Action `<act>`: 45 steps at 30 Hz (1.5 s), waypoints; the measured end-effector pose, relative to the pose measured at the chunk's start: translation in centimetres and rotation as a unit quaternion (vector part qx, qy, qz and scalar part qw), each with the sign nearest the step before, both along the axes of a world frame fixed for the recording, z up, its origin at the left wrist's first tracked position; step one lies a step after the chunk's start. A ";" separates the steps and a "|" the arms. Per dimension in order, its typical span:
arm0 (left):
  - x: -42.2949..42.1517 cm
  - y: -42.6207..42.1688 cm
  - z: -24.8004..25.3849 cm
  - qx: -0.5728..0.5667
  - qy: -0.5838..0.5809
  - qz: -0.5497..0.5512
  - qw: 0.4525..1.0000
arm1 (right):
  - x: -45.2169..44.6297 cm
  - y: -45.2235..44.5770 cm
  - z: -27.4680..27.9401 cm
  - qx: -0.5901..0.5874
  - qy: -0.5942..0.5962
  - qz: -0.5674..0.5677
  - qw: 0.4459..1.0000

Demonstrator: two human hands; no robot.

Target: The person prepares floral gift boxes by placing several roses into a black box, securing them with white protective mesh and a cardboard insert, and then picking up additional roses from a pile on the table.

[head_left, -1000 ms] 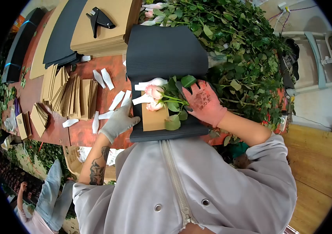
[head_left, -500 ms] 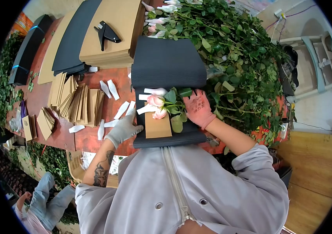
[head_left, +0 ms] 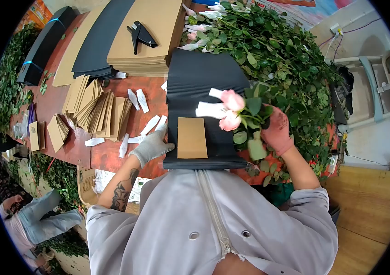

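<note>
My right hand, in a pink glove, is closed around the stems of several pink roses. White foam net sleeves sit on some of the blooms, which point left above a black corrugated sheet. A plain brown cardboard piece lies flat on this sheet, close to my body. In a grey-white glove, my left hand rests at the sheet's left edge with its thumb apart from the fingers. Loose white sleeves lie beside its fingertips.
Rose stems with leaves are heaped at the right. Folded brown cards stand on the red table at left. Behind, a black hand tool lies on stacked brown board. Another person is at lower left.
My right hand has lifted the roses and carried them to the right, uncovering the cardboard piece. The left hand stays by the sheet's left edge. The view has shifted slightly.
</note>
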State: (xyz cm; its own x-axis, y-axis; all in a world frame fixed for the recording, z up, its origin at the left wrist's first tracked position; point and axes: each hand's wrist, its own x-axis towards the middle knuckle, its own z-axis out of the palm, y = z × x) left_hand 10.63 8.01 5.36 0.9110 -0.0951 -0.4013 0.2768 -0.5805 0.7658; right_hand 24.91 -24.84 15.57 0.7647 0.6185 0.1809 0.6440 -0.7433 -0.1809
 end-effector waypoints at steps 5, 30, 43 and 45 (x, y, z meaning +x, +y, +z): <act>0.1 -0.1 0.5 -0.014 0.012 0.012 1.000 | 2.9 -5.8 0.8 -0.062 -0.241 0.003 0.968; -0.3 0.1 0.2 -0.082 -0.004 0.052 0.995 | 14.5 8.7 4.0 -0.104 -0.331 0.020 0.938; -0.8 0.1 -2.5 -0.126 0.014 0.074 0.989 | -1.1 10.7 -7.7 0.187 0.819 -0.087 0.536; -0.8 0.1 -1.9 -0.111 -0.024 0.071 0.991 | -0.7 10.1 -5.9 0.206 0.774 -0.025 0.599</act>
